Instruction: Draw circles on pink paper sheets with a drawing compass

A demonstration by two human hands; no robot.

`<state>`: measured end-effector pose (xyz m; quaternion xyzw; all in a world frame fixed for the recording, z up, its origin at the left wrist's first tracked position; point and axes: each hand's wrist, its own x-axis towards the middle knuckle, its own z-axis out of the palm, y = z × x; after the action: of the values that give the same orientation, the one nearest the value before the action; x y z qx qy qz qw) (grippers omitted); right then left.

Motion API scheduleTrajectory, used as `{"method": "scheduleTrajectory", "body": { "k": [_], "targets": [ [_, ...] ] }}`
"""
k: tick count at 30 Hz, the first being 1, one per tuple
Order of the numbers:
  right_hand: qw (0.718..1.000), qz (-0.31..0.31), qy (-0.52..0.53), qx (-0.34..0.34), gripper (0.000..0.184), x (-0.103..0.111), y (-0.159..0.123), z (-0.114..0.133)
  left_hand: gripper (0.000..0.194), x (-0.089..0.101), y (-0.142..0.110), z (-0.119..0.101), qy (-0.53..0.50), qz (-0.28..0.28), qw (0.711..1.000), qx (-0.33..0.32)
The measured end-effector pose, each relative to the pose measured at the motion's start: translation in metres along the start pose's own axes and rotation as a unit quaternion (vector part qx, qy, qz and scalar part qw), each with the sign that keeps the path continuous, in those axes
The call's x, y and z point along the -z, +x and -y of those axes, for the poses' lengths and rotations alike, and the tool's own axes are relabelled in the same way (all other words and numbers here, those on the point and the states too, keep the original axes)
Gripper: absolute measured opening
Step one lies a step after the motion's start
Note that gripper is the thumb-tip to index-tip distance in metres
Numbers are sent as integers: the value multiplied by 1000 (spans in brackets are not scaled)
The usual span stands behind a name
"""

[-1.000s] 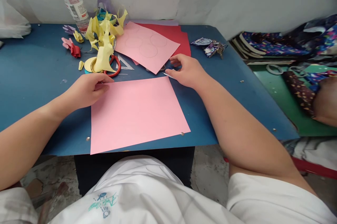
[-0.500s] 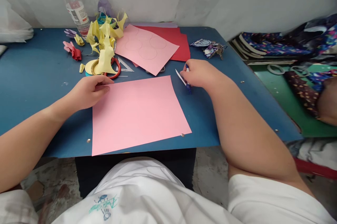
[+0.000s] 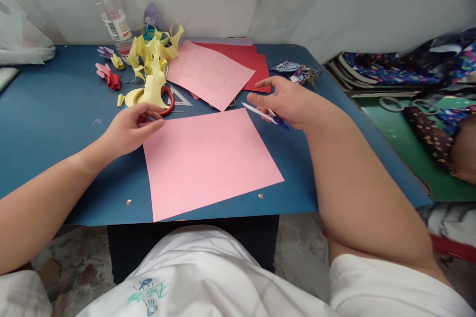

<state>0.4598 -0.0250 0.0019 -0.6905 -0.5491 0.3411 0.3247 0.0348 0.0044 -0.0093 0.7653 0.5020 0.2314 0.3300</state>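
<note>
A blank pink paper sheet (image 3: 208,160) lies on the blue table (image 3: 55,108) in front of me. My left hand (image 3: 128,128) rests at the sheet's upper left corner, fingers curled and pressing its edge. Just past the sheet's upper right corner, my right hand (image 3: 288,101) is lifted a little off the table, closed on a white and blue pen (image 3: 264,114) whose tip points left. Behind lies a second pink sheet (image 3: 208,74) with circles drawn on it, on top of red sheets (image 3: 256,61).
Yellow paper scraps (image 3: 152,64), a red ring (image 3: 169,101), a clear set square (image 3: 182,97) and small folded paper pieces (image 3: 107,74) sit at the back left by a plastic bottle (image 3: 111,14). Keys (image 3: 301,74) lie back right. A green surface (image 3: 401,143) with scissors and fabric adjoins on the right.
My right hand picked the pen up from beside the back sheets and lifted it. The near pink sheet has turned slightly, its right side swinging toward me.
</note>
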Motion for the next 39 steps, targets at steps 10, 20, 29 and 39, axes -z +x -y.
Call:
{"method": "scheduleTrajectory", "body": {
  "k": [10, 20, 29, 39],
  "targets": [
    [976, 139, -123, 110, 86, -7, -18, 14, 63, 10, 5, 9, -28, 68, 995, 74],
    [913, 129, -68, 381, 19, -37, -38, 117, 61, -6, 1, 17, 18, -20, 1000, 11],
    [844, 230, -129, 468, 22, -111, -3, 137, 34, 4, 0, 11, 45, -10, 999, -24],
    [841, 222, -5, 493, 15, -125, 19, 94, 25, 15, -4, -1, 44, 158, 985, -50]
  ]
}}
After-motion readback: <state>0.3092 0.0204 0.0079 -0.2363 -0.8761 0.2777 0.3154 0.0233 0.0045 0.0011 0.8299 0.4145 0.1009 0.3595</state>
